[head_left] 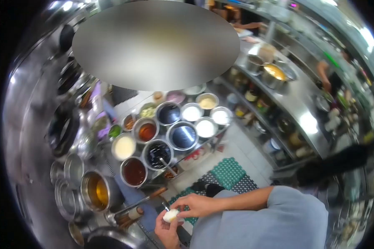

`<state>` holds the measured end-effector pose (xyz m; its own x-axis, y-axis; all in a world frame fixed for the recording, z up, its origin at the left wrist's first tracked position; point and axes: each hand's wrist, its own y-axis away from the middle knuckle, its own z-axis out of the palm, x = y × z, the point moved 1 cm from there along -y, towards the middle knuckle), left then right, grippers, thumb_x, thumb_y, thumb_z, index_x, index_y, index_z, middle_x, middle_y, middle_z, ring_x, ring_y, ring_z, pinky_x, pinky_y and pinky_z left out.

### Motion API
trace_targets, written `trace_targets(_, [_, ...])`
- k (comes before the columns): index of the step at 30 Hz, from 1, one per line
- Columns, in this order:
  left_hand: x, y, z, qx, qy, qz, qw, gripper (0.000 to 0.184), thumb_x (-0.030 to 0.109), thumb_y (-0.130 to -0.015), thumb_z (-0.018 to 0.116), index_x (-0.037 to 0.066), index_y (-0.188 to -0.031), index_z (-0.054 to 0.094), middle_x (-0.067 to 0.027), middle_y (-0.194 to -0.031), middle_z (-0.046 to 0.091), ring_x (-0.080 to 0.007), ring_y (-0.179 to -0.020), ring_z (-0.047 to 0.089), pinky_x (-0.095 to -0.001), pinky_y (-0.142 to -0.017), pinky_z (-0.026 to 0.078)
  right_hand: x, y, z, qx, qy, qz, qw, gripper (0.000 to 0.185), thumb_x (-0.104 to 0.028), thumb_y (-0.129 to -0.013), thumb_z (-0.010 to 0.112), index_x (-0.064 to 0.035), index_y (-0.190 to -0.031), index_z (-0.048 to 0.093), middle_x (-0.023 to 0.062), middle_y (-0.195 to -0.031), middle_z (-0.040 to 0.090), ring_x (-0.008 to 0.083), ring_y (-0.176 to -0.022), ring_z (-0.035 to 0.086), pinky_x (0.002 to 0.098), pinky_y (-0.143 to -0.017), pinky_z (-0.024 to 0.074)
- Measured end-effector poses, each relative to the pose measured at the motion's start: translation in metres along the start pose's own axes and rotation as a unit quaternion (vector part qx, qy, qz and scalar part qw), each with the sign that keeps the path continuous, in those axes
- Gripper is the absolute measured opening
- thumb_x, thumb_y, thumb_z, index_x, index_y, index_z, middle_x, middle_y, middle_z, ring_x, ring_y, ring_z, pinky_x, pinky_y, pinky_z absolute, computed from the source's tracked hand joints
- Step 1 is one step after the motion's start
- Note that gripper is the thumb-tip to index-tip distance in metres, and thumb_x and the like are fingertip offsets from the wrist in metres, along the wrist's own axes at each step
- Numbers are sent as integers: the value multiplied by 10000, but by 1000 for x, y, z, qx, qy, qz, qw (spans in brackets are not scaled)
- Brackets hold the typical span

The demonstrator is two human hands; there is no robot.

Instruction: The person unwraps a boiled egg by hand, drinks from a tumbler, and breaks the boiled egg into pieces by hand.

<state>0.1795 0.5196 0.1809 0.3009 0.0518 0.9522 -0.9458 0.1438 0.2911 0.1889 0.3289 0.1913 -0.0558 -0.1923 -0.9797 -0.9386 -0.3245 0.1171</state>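
Note:
My left hand (166,233) is at the bottom, its fingers wrapped round a small white lump (171,215) with a yellowish patch. From the right comes my right hand (193,204), bent over the lump, with its thumb and fingers closed at its edge. A thin metal piece (166,206) sticks up beside the lump; I cannot make out which hand holds it. Just left of my hands lie wooden-handled tools (151,197) and a pot of amber liquid (106,193).
Steel pots of dark sauces (158,155) and white contents (206,127) crowd the centre. Pans (62,128) line the left counter. A steel shelf counter (297,97) with pots runs along the right, near another person's arm (323,76). Green and black mats (228,172) cover the floor.

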Motion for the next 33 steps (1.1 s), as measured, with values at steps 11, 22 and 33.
trace_targets(11, [-12,29,108,-279,-103,-30,954,469,-34,-821,636,-40,-1251,449,-142,-1010,630,-151,-799,631,-228,-556,529,30,160,0,333,-59,39,940,415,-235,-876,660,-11,-1217,580,135,-1067,661,220,-932,654,327,-808,519])
trace_targets(22, [-74,105,329,-404,-166,-23,899,272,-3,-868,592,-20,-1101,451,-135,-897,642,-121,-641,596,-230,-517,476,87,356,-87,447,-286,74,844,428,-136,-899,655,-35,-1292,521,76,-1093,640,118,-886,621,230,-669,535])
trace_targets(33, [-189,142,587,-615,-441,122,642,178,124,-899,595,-18,-795,625,-76,-652,647,-108,-627,605,-251,-547,474,146,569,-122,695,-382,-4,609,348,-46,-877,647,-18,-1210,551,91,-1094,617,153,-936,621,278,-688,582])
